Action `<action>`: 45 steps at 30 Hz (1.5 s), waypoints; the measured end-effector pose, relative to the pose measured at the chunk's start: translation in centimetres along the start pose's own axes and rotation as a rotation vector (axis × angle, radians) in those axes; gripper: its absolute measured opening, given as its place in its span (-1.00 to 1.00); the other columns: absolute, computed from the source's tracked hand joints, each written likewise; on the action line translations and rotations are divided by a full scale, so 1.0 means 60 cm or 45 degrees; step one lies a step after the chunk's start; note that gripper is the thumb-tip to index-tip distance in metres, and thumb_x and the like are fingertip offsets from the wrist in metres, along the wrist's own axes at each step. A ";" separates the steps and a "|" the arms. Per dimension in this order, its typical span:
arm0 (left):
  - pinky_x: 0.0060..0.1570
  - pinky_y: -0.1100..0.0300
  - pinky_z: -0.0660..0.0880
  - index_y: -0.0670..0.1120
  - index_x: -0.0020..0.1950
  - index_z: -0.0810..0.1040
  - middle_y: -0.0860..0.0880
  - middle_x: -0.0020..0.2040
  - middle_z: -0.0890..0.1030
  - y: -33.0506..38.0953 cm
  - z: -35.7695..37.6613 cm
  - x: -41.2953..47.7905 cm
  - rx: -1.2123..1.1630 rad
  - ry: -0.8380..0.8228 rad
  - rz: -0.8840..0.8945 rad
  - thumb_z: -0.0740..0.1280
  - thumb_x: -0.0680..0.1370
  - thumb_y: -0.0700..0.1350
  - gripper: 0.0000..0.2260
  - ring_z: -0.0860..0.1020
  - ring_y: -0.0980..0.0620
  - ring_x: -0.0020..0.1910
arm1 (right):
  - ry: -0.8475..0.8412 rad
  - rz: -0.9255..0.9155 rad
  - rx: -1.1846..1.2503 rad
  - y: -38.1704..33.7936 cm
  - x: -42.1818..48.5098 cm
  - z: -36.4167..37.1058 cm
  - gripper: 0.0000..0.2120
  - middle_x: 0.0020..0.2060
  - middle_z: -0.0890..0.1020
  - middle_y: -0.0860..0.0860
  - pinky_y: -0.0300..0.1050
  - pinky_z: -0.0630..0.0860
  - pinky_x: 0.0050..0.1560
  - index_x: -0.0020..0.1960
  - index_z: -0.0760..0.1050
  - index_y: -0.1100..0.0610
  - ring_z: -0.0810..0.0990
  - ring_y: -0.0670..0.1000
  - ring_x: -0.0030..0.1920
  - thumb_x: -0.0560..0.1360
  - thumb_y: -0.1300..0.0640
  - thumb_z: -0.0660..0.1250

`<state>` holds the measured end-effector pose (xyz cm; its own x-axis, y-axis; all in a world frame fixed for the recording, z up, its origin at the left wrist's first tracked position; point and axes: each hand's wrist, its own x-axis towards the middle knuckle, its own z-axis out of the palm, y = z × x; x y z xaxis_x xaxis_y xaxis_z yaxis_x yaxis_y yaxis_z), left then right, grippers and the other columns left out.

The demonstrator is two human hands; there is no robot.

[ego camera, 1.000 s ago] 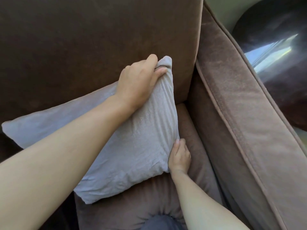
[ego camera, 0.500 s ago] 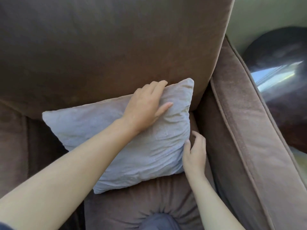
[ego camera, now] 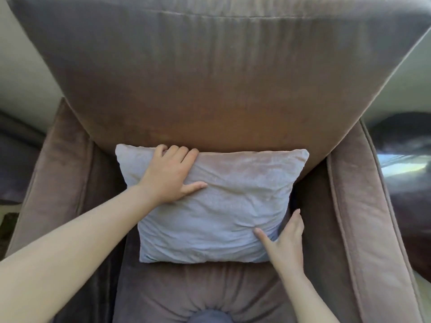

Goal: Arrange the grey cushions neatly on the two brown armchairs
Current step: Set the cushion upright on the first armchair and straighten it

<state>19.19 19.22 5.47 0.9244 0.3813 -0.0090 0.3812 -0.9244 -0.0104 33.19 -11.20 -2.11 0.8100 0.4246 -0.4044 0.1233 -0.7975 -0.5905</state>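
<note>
1. A grey cushion (ego camera: 210, 210) stands on the seat (ego camera: 210, 287) of a brown armchair (ego camera: 233, 89), leaning back against the lower part of the chair's backrest
2. The cushion sits roughly midway between the two armrests, its top edge level and its lower edge resting on the seat; the fabric is creased across the front
3. The left hand (ego camera: 169, 174) lies on the cushion's upper left part, fingers curled over the top edge and thumb spread flat across the front, so it loosely grips that top edge
4. The right hand (ego camera: 284, 243) is open at the cushion's lower right corner, thumb pressed on the front face and fingers extended along the right side edge; it touches the cushion without closing around it
5. The left armrest (ego camera: 58, 171) and the right armrest (ego camera: 363, 206) flank the seat, each apart from the cushion
6. A dark rounded object (ego camera: 405, 159) shows to the right of the chair, too blurred to identify
</note>
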 end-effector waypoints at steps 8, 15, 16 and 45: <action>0.44 -0.18 0.24 -0.11 0.33 0.51 -0.06 0.25 0.57 -0.004 -0.027 -0.032 -0.328 0.057 -0.216 0.11 0.65 0.07 -0.61 0.49 -0.09 0.29 | 0.230 -0.980 -0.307 -0.199 0.054 -0.069 -0.66 0.21 0.54 0.12 0.01 0.45 0.30 0.27 0.48 0.25 0.50 0.12 0.24 0.51 0.23 0.37; 0.02 -0.06 0.37 -0.12 0.11 0.62 -0.11 0.02 0.56 -0.056 -0.028 0.001 -0.169 -0.144 -0.337 0.18 0.66 0.03 -0.70 0.49 -0.16 0.07 | 0.094 -0.857 -0.935 -0.285 0.129 -0.081 -0.86 -0.04 0.54 0.02 0.04 0.33 -0.01 0.04 0.51 0.09 0.50 0.12 0.02 0.60 0.10 0.19; 0.00 -0.08 0.38 -0.15 0.04 0.63 -0.12 -0.03 0.56 -0.057 -0.032 -0.002 -0.183 -0.100 -0.315 0.17 0.66 0.01 -0.69 0.50 -0.17 0.02 | 0.098 -0.856 -0.932 -0.284 0.129 -0.085 -0.85 -0.09 0.54 0.02 0.04 0.31 -0.03 -0.02 0.50 0.09 0.50 0.12 -0.01 0.61 0.10 0.17; 0.12 0.19 0.50 -0.17 0.29 0.54 -0.09 0.18 0.63 -0.120 0.022 -0.077 -1.549 0.696 -1.390 0.30 0.60 -0.07 -0.69 0.58 0.09 0.08 | 0.478 -0.091 0.486 -0.199 0.147 -0.145 -0.62 0.20 0.54 0.09 -0.02 0.48 0.23 0.28 0.47 0.13 0.54 0.06 0.20 0.51 0.01 0.32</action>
<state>12.16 24.15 4.28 0.0506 0.9793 -0.1960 0.3381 0.1679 0.9260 43.84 -1.67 7.48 0.9651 0.2340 -0.1177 0.0251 -0.5300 -0.8477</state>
